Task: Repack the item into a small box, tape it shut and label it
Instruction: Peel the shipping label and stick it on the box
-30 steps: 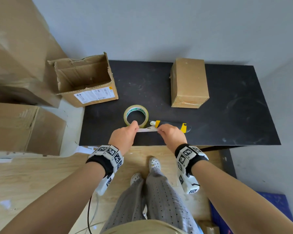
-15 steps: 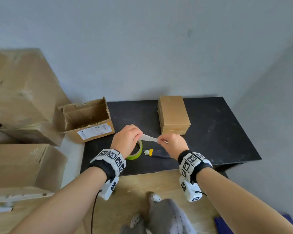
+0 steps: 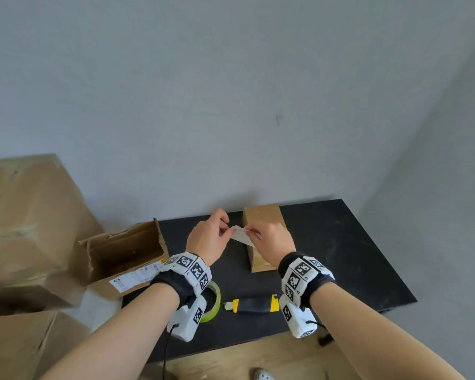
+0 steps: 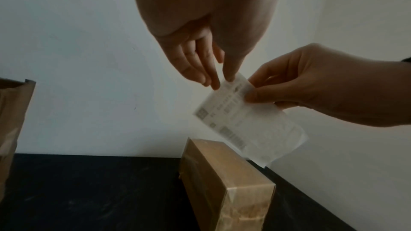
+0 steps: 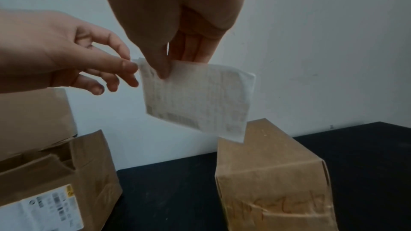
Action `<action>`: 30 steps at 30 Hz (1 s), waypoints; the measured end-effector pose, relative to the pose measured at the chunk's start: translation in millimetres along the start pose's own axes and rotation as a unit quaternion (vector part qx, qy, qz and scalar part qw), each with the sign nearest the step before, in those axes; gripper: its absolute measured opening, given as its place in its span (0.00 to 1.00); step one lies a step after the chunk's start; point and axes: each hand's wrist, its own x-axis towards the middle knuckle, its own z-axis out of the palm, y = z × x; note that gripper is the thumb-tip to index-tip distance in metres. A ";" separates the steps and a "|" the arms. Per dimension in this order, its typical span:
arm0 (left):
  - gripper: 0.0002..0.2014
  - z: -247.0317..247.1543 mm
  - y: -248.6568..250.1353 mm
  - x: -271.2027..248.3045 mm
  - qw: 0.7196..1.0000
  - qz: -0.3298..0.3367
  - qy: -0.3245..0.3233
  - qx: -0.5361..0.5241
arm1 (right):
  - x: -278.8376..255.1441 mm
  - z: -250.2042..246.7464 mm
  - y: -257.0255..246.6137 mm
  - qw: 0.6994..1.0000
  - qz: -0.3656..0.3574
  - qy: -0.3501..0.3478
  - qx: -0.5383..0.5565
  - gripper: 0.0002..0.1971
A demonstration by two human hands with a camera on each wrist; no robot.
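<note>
Fingers of the right hand (image 3: 272, 242) pinch one edge of the printed label (image 5: 195, 99); fingers of the left hand (image 3: 207, 239) pinch its corner. The label hangs in the air above the taped small box (image 3: 262, 237), not touching it. The box stands on the black table (image 3: 340, 256), with tape roll (image 3: 215, 303) and utility knife (image 3: 251, 304) near the front edge.

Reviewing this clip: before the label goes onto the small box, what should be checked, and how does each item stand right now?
1. Small box taped shut: ok, clear tape shows over its near end.
2. Label held by both the left hand and right hand: ok, pinched at its upper edge.
3. Backing peeled off: cannot tell.
4. Label above the box, not touching: ok.
5. Box top bare: ok.
6. Tape roll and utility knife away from the box: ok.
</note>
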 end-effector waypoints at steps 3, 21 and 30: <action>0.08 0.1 -0.4 14.2 0.998 -0.042 -0.015 -0.036 | 11.5 -6.6 1.9 1.000 0.002 0.013 0.010 0.11; 0.08 22.6 11.6 38.7 0.924 -0.220 -0.079 -0.303 | 30.3 5.9 33.3 0.998 -0.025 -0.002 0.053 0.12; 0.05 38.8 16.4 40.5 0.934 -0.212 -0.056 -0.281 | 31.7 10.0 47.2 0.985 -0.014 -0.036 0.168 0.10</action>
